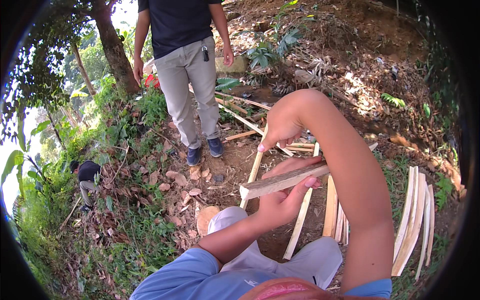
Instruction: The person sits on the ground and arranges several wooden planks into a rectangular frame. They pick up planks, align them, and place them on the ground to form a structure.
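My left hand (286, 197) is closed around a strip of wood (285, 181) with a rough brown face and a pale cut end, its thumb pressing on the near side. The strip slants up to the right and passes behind my right forearm. Above it, my right hand (289, 125) bends down at the wrist with curled fingers; what they hold, if anything, is hidden. In the picture, its thumb tip overlaps a thin pale wooden strip (254, 172); whether they touch I cannot tell. Another pale strip (301, 220) leans below my hands, beside my knee.
Several split strips (413, 220) lie at the right, and more wood pieces (330, 207) lie beyond my knee. A round wood block (206, 219) is by my left knee. One person (187, 65) stands ahead; another (88, 175) bends over on the left slope. A tree trunk (114, 47) rises behind.
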Demonstrator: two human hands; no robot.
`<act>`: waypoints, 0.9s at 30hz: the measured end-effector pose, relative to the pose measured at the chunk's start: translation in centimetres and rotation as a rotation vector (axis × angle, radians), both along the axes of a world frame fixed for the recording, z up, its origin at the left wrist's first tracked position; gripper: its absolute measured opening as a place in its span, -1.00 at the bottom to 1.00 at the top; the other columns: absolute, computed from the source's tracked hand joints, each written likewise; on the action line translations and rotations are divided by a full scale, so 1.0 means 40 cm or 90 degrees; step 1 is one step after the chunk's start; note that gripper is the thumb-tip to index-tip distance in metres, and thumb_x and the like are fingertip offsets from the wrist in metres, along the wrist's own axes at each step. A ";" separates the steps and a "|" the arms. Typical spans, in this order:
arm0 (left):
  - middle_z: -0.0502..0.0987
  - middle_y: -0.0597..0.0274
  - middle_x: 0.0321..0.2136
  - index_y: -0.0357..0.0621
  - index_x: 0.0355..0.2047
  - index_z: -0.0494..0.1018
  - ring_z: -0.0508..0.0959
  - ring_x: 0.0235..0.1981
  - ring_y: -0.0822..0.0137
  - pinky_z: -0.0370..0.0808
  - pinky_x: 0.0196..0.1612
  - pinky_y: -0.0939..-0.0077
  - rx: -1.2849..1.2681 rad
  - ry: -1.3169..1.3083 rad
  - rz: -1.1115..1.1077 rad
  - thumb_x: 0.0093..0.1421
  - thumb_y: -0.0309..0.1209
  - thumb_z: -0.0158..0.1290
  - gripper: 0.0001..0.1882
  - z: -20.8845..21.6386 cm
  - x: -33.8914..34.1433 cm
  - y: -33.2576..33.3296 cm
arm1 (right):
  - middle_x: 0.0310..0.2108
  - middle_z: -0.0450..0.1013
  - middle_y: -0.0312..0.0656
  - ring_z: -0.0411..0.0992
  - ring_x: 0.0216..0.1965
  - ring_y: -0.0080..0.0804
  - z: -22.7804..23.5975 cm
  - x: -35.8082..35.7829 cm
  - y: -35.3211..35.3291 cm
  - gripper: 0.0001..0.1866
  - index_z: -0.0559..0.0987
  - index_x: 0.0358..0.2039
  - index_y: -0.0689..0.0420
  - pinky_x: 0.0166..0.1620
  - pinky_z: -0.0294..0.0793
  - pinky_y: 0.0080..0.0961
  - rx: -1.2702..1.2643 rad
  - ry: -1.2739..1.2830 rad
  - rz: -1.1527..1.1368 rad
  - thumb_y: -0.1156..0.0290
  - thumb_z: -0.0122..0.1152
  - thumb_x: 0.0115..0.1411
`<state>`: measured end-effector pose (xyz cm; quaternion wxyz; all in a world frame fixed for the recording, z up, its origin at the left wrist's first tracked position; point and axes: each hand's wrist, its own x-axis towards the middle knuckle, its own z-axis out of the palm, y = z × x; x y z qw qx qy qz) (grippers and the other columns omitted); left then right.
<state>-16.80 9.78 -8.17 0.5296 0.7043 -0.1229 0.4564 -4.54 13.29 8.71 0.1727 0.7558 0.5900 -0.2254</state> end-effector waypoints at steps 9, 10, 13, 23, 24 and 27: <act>0.56 0.04 -0.11 -0.45 0.18 0.42 0.65 -0.13 0.34 0.59 -0.02 0.47 -0.145 0.036 -0.035 0.46 -0.45 -0.01 -0.63 -0.049 0.014 0.033 | -0.09 0.64 0.03 0.60 -0.08 -0.02 -0.067 0.031 -0.083 -0.50 0.65 0.06 0.21 0.01 0.55 -0.25 0.440 0.089 0.098 0.05 0.19 0.34; 0.55 0.03 -0.09 -0.46 0.18 0.41 0.65 -0.12 0.34 0.58 0.00 0.47 -0.165 0.047 -0.047 0.46 -0.45 -0.01 -0.62 -0.073 0.014 0.039 | -0.11 0.63 0.07 0.59 -0.09 0.04 -0.105 0.027 -0.119 -0.49 0.64 0.05 0.23 0.01 0.53 -0.20 0.557 0.143 0.121 0.04 0.19 0.34; 0.56 0.05 -0.08 -0.45 0.17 0.42 0.65 -0.11 0.35 0.59 0.00 0.48 -0.236 0.122 -0.061 0.48 -0.42 -0.03 -0.63 -0.170 -0.030 0.065 | -0.13 0.59 0.13 0.57 -0.10 0.05 -0.257 -0.002 -0.259 -0.46 0.62 0.03 0.26 0.00 0.51 -0.15 0.759 0.236 0.100 0.01 0.21 0.32; 0.61 0.18 -0.42 -0.27 -0.25 0.55 0.58 -0.45 0.48 0.51 -0.35 0.61 -0.678 0.381 -0.004 0.49 -0.19 0.00 -0.64 -0.569 -0.178 0.163 | -0.45 0.58 0.10 0.61 -0.37 0.06 -0.836 -0.097 -0.552 -0.49 0.65 -0.17 0.25 -0.28 0.53 -0.17 0.440 0.287 -0.191 0.01 0.45 0.13; 0.61 0.19 -0.43 -0.25 -0.27 0.55 0.57 -0.47 0.48 0.48 -0.38 0.62 -0.699 0.366 0.005 0.49 -0.18 0.01 -0.64 -0.573 -0.168 0.172 | -0.45 0.57 0.13 0.61 -0.37 0.06 -0.845 -0.115 -0.558 -0.52 0.65 -0.20 0.25 -0.31 0.53 -0.18 0.437 0.313 -0.226 0.05 0.46 0.14; 0.61 0.14 -0.36 -0.33 -0.20 0.51 0.62 -0.38 0.39 0.57 -0.27 0.55 -0.701 0.337 -0.023 0.50 -0.20 -0.02 -0.64 -0.569 -0.125 0.190 | -0.49 0.59 0.01 0.61 -0.45 -0.13 -0.923 -0.140 -0.561 -0.66 0.64 -0.25 0.25 -0.35 0.51 -0.29 0.508 0.345 -0.323 0.20 0.42 0.20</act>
